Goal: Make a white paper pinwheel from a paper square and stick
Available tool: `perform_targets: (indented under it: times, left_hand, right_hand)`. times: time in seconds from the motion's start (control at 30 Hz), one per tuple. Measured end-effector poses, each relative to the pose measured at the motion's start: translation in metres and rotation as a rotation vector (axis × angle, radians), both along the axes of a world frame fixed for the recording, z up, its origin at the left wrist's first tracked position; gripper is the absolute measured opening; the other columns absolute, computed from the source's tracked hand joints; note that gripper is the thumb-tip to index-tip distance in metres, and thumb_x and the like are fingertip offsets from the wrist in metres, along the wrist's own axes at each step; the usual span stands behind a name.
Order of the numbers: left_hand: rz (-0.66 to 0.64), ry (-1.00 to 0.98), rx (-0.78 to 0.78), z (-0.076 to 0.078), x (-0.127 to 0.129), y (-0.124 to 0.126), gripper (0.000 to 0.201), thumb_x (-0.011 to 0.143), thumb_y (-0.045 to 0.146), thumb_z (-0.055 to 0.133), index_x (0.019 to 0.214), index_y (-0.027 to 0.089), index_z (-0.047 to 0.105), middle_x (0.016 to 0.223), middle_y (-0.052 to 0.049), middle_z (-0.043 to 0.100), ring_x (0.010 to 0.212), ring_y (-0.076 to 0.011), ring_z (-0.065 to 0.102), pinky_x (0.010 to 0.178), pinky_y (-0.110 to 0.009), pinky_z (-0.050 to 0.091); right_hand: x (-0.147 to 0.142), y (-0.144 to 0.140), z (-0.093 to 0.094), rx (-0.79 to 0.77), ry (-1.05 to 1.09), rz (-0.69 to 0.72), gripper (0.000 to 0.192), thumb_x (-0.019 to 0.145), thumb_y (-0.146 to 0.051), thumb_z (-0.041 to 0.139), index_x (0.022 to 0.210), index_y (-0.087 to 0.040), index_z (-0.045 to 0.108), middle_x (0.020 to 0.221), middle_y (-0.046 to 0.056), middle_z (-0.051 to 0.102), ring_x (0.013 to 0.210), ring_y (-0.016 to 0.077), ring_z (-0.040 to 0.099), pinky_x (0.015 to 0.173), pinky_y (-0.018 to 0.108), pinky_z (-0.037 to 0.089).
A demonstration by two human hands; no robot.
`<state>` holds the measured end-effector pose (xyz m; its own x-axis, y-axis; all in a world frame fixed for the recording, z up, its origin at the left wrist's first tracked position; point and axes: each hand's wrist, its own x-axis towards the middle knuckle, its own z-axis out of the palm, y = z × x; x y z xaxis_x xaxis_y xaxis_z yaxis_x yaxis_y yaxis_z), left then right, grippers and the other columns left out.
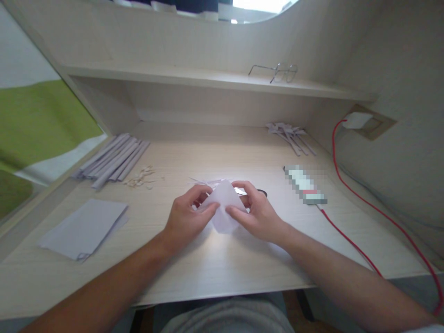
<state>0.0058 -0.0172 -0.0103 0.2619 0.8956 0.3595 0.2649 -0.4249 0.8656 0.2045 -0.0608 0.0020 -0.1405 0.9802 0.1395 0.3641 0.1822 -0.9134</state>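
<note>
Both my hands hold one folded sheet of white paper (225, 210) above the middle of the desk. The paper comes to a point at the top. My left hand (194, 208) grips its left side, thumb on the near face and fingers behind. On the right side my right hand (255, 210) pinches it the same way. Behind the paper lie thin white paper strips (204, 181) and a dark loop (262, 192), perhaps a scissors handle; the hands hide most of them.
Rolled paper tubes (114, 159) lie at the left, beside small pale scraps (141, 176) and a stack of white paper (86, 226). At right are a phone (305, 185) on a red cable (350, 243) and folded paper pieces (289, 134). Glasses (284, 72) rest on the shelf (208, 78).
</note>
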Motion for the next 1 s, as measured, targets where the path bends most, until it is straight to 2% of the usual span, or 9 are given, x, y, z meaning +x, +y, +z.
perform_targets:
  times: [0.07, 0.17, 0.27, 0.4, 0.6, 0.7, 0.77, 0.9, 1.0]
  left_hand:
    - [-0.015, -0.179, -0.164, 0.003, 0.002, 0.002, 0.032, 0.073, 0.02, 0.081, 0.101, 0.021, 0.065, 0.096, -0.002, 0.071, 0.086, -0.0176, 0.067, 0.075, -0.027, 0.05]
    - [-0.074, -0.485, -0.502, 0.008, 0.005, 0.005, 0.053, 0.067, 0.023, 0.087, 0.111, 0.023, 0.057, 0.084, 0.0, 0.073, 0.068, -0.0165, 0.067, 0.061, -0.025, 0.051]
    - [-0.108, -0.646, -0.656, 0.01, 0.008, 0.005, 0.051, 0.067, 0.022, 0.088, 0.108, 0.02, 0.058, 0.08, 0.0, 0.074, 0.063, -0.015, 0.066, 0.058, -0.024, 0.052]
    - [-0.183, -0.61, -0.674, 0.008, 0.009, 0.005, 0.029, 0.075, 0.026, 0.083, 0.094, 0.012, 0.067, 0.082, -0.005, 0.074, 0.068, -0.0154, 0.068, 0.064, -0.026, 0.054]
    - [-0.109, -0.681, -0.662, 0.006, 0.007, 0.005, 0.036, 0.072, 0.024, 0.086, 0.102, 0.017, 0.068, 0.086, -0.003, 0.075, 0.069, -0.0167, 0.068, 0.064, -0.028, 0.055]
    - [-0.172, -0.625, -0.697, 0.005, 0.008, 0.003, 0.025, 0.077, 0.03, 0.082, 0.093, 0.013, 0.071, 0.081, -0.005, 0.074, 0.067, -0.0167, 0.067, 0.065, -0.028, 0.054]
    - [-0.15, -0.585, -0.694, 0.004, 0.008, 0.003, 0.024, 0.078, 0.033, 0.082, 0.086, 0.012, 0.072, 0.077, -0.006, 0.073, 0.063, -0.0159, 0.064, 0.063, -0.028, 0.052]
    - [-0.105, -0.56, -0.664, 0.005, 0.003, 0.006, 0.024, 0.077, 0.035, 0.081, 0.086, 0.014, 0.074, 0.078, -0.005, 0.074, 0.062, -0.0171, 0.064, 0.062, -0.029, 0.051]
    - [-0.131, -0.569, -0.713, 0.01, -0.001, 0.01, 0.024, 0.074, 0.034, 0.083, 0.085, 0.014, 0.074, 0.078, -0.006, 0.075, 0.064, -0.0185, 0.066, 0.065, -0.031, 0.052]
  right_hand:
    - [-0.002, -0.002, 0.0, -0.019, 0.114, 0.016, 0.054, 0.088, -0.019, 0.067, 0.136, -0.025, 0.042, 0.075, -0.002, 0.07, 0.057, 0.0149, 0.064, 0.049, 0.024, 0.046]
    - [-0.005, -0.003, 0.001, 0.031, 0.203, -0.01, 0.063, 0.09, -0.018, 0.067, 0.145, -0.028, 0.038, 0.069, -0.005, 0.066, 0.056, 0.015, 0.064, 0.049, 0.026, 0.051]
    - [-0.008, -0.004, -0.001, 0.064, 0.265, -0.039, 0.069, 0.09, -0.02, 0.069, 0.15, -0.03, 0.034, 0.068, -0.005, 0.067, 0.056, 0.0158, 0.065, 0.05, 0.029, 0.056]
    - [-0.011, -0.005, -0.004, 0.056, 0.331, -0.039, 0.067, 0.091, -0.023, 0.07, 0.148, -0.031, 0.036, 0.071, -0.004, 0.069, 0.056, 0.016, 0.066, 0.049, 0.03, 0.06]
    - [-0.014, -0.008, -0.001, 0.072, 0.371, -0.069, 0.067, 0.091, -0.026, 0.072, 0.147, -0.032, 0.037, 0.067, -0.005, 0.068, 0.052, 0.016, 0.065, 0.045, 0.03, 0.06]
    - [-0.016, -0.008, -0.003, 0.094, 0.388, -0.061, 0.058, 0.092, -0.025, 0.07, 0.144, -0.032, 0.044, 0.067, -0.005, 0.066, 0.052, 0.0155, 0.064, 0.046, 0.03, 0.06]
    - [-0.015, -0.007, -0.005, 0.104, 0.373, -0.05, 0.056, 0.094, -0.026, 0.068, 0.144, -0.033, 0.045, 0.069, -0.004, 0.066, 0.055, 0.0159, 0.064, 0.049, 0.032, 0.061]
    - [-0.003, -0.006, -0.002, 0.141, 0.185, 0.101, 0.055, 0.094, -0.02, 0.062, 0.145, -0.032, 0.048, 0.085, 0.0, 0.07, 0.067, 0.0176, 0.067, 0.063, 0.037, 0.062]
    - [0.012, -0.002, 0.007, 0.269, -0.062, 0.197, 0.062, 0.077, -0.006, 0.066, 0.136, -0.025, 0.059, 0.109, 0.007, 0.07, 0.089, 0.0222, 0.067, 0.081, 0.041, 0.058]
